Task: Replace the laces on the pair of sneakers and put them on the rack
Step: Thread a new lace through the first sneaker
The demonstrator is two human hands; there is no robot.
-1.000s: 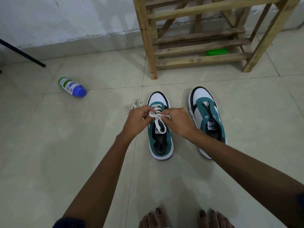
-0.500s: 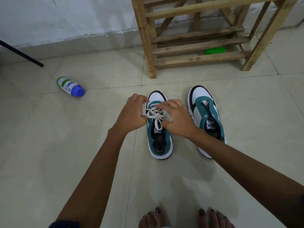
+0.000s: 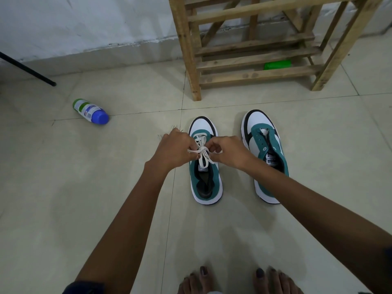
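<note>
Two sneakers stand side by side on the tiled floor (image 3: 84,198), toes toward the wooden rack (image 3: 256,75), approx. in front of its left post.

Left sneaker (image 3: 206,187): teal/white, laced. White lace (image 3: 202,150) runs through the upper eyelets and crosses into a knot over the tongue. Left hand (image 3: 174,150) is clenched on the lace strand at the knot's left side; right hand (image 3: 230,152) pinches the strand at the knot's right side, fingers curled. Both hands sit over the sneaker's throat, knuckles up.

Right sneaker (image 3: 265,153): same colours, just beside the first, apart from it, no lace thru most eyelets; only a short white bit shows at the top of the tongue. Right forearm crosses its heel end.

Spare lace ends (image 3: 166,133) show on the floor behind the left hand, mostly hidden.

Misc.: a blue-capped bottle (image 3: 91,111) lies on its side, well apart to the left. A green object (image 3: 276,65) sits behind the rack's lower slats; type cannot be told. A black rod (image 3: 27,68) slants down at far left. Bare toes (image 3: 237,281) at bottom edge.
</note>
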